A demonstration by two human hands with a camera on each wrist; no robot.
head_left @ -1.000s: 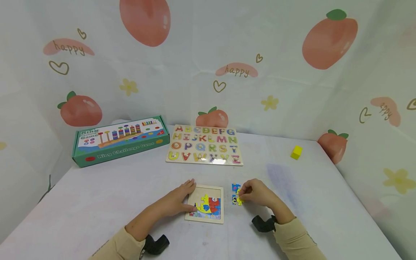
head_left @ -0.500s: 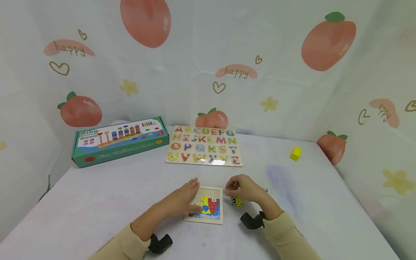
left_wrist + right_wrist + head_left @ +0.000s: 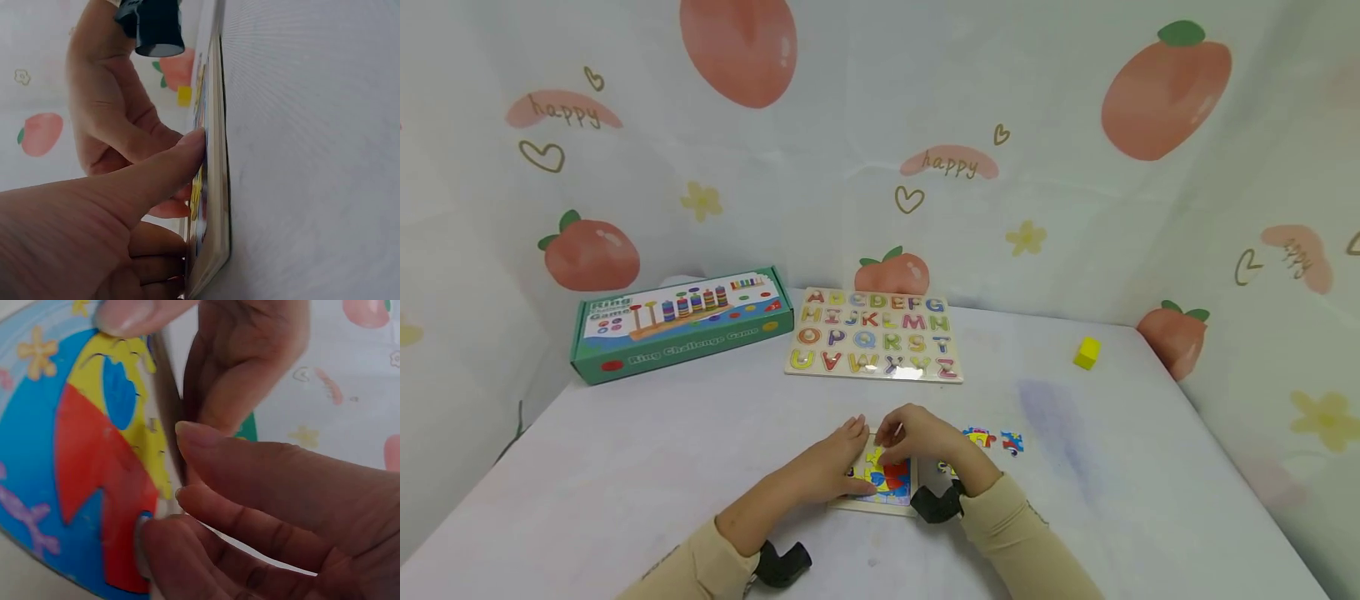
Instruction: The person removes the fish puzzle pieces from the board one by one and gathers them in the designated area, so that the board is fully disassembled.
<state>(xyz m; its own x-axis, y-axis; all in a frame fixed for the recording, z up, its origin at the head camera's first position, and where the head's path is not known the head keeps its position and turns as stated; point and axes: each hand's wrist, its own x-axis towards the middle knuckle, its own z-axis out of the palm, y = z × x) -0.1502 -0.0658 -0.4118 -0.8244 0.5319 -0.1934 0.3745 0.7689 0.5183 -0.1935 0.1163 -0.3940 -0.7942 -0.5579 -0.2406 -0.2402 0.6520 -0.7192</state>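
Observation:
A small wooden jigsaw tray (image 3: 872,507) lies flat on the table, partly filled with a yellow, red and blue picture (image 3: 87,444). My left hand (image 3: 823,467) rests along the tray's left side, its fingers reaching the far corner and its thumb (image 3: 178,156) lying on the picture. Over the tray's upper right part is my right hand (image 3: 917,435), fingers bent and tips together. They pinch a puzzle piece (image 3: 143,547), of which only a pale edge shows. Loose puzzle pieces (image 3: 978,437) lie right of the tray, one partly hidden by the right wrist.
Behind the tray is a wooden alphabet board (image 3: 872,335). A green Ring Challenge Game box (image 3: 681,325) stands at the back left. At the back right sits a yellow block (image 3: 1087,352). A printed cloth (image 3: 820,192) hangs behind the table.
My right hand has moved left from the loose pieces to over the tray, carrying a piece. More loose pieces now show behind it. The left hand has shifted slightly right on the tray.

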